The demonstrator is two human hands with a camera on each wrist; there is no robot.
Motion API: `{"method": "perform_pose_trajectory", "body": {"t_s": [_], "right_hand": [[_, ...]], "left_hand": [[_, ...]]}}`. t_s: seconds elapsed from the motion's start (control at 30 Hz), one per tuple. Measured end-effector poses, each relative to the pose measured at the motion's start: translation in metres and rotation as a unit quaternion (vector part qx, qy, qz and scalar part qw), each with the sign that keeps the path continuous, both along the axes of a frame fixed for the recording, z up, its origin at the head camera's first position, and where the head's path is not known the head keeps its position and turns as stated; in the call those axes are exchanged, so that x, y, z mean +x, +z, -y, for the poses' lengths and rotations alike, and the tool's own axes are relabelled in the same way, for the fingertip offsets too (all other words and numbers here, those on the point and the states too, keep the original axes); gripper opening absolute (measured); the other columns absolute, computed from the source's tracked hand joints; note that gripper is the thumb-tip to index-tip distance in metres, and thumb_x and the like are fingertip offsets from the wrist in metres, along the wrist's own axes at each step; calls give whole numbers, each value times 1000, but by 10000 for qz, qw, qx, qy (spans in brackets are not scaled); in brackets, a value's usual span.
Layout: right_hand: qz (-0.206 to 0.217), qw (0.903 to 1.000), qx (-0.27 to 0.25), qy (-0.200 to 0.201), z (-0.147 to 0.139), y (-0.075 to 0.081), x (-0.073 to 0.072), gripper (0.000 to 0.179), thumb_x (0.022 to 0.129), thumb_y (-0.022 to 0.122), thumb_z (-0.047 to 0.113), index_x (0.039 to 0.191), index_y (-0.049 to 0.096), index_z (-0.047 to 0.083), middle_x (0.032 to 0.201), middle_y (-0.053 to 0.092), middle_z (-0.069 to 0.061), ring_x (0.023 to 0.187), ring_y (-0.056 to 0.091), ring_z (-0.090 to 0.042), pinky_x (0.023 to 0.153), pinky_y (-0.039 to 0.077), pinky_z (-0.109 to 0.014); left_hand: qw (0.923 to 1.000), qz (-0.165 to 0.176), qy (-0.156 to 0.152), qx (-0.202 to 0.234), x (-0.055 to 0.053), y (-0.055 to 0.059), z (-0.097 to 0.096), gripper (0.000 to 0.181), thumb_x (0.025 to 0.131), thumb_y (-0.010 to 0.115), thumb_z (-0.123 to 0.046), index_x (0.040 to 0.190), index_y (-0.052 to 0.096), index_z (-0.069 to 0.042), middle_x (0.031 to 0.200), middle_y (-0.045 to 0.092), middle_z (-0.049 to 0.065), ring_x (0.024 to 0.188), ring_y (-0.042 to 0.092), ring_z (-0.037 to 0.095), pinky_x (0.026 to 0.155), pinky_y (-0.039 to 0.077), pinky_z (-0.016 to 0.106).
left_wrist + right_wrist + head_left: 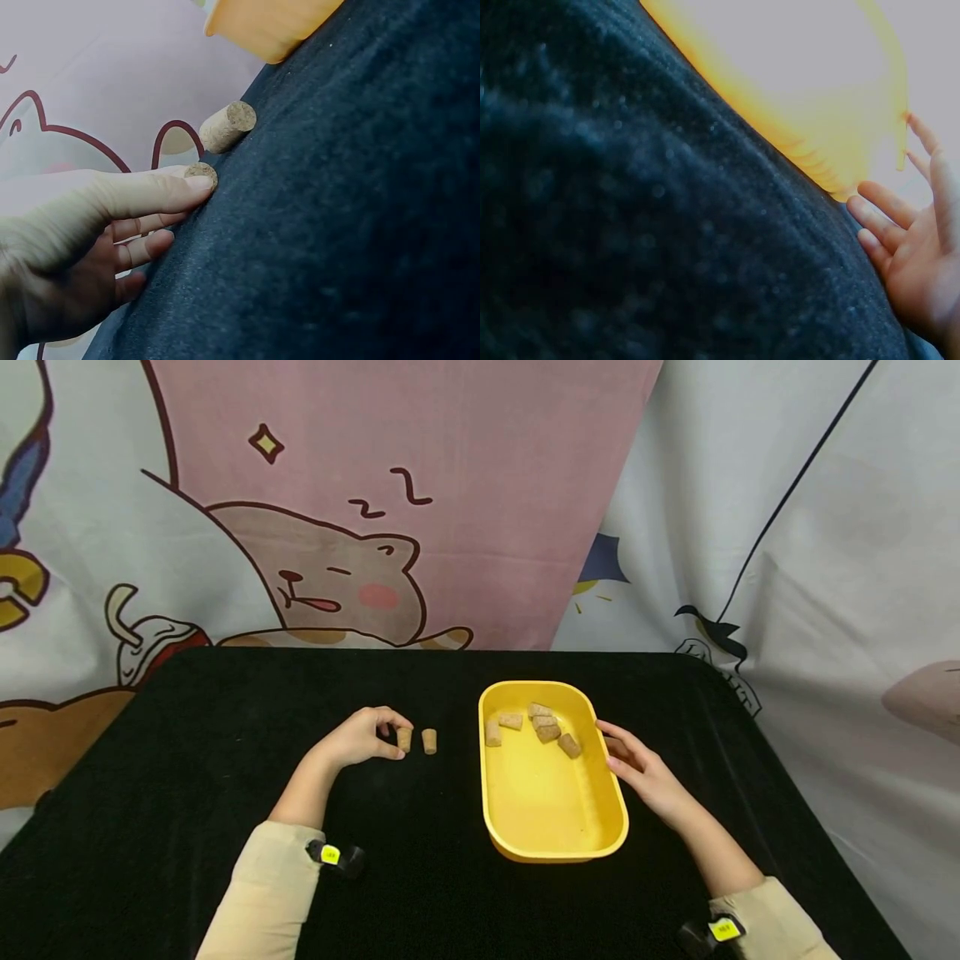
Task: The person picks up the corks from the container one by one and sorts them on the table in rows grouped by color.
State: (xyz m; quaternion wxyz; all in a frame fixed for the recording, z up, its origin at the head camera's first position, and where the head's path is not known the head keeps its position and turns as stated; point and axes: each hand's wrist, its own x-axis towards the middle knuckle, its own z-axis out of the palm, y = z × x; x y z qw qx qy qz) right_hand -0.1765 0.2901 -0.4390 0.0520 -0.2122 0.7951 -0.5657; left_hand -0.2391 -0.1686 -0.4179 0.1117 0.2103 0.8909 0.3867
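My left hand (367,737) pinches a small tapered cork (404,740) between thumb and index finger. In the left wrist view the thumb covers most of this cork (201,174), leaving its round end in sight. A second cork (430,742) stands upright on the black cloth just to its right. Over at the yellow tub (557,850), my right hand (647,770) rests its fingertips against the right rim and outer wall, fingers loosely extended. Inside the tub, several corks lie towards the far end, among them one cork (492,732) by the left wall.
Black cloth (420,877) covers the table. Behind it hangs a printed curtain (487,510) with a sleeping cartoon animal. Each sleeve cuff carries a small dark wrist camera, such as the left camera (351,862).
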Motion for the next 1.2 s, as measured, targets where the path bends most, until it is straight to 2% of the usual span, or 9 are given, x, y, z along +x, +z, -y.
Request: {"method": "perform_pose_trajectory", "body": {"t_s": [0.23,0.33,0.53,0.77,0.9,1.07,1.2], "right_hand": [[15,10000,-61,42,-1,0,1,49,102,43,9,149,28,7,138,43,-30,113,55,-9,88,47,-27],[-25,9999,-74,73,-1,-1,1,49,102,43,7,149,28,7,137,43,-31,113,55,-9,88,47,-27],[-69,9999,-56,64,-1,0,0,49,102,43,7,149,29,7,136,44,-30,112,56,-10,87,47,-26],[-40,10000,-31,57,-2,-1,0,49,102,42,8,149,28,8,136,44,-30,112,56,-11,88,47,-27],[-61,10000,-36,52,-4,-1,1,49,102,42,7,149,28,8,136,44,-30,112,57,-12,87,48,-28],[-56,10000,-51,34,-4,0,1,49,102,42,7,149,28,8,136,44,-30,113,56,-11,88,48,-28],[-7,10000,-27,47,-3,1,1,50,102,42,8,150,28,8,137,43,-30,113,56,-11,88,47,-28]], "left_hand": [[9999,117,-46,61,-1,4,0,50,77,79,-13,123,61,-7,111,57,8,100,51,27,81,44,43],[9998,-36,-13,190,0,8,2,53,78,79,-16,126,59,-5,111,58,10,101,51,28,82,44,44],[9975,-571,102,407,3,22,-3,51,81,77,-16,127,58,-4,113,59,13,104,51,31,85,43,50],[9925,-1025,219,622,10,39,-25,46,82,78,-19,124,61,-10,113,60,9,106,51,28,90,41,53],[9903,-1121,262,777,16,47,-41,47,81,78,-22,124,61,-12,114,60,4,107,50,23,90,41,50],[9856,-1190,244,1174,26,52,-62,48,80,79,-24,124,61,-16,114,60,1,106,50,19,91,40,47],[9809,-1322,89,1427,36,54,-81,50,78,81,-23,123,62,-13,118,60,1,107,52,20,92,41,47]]}}
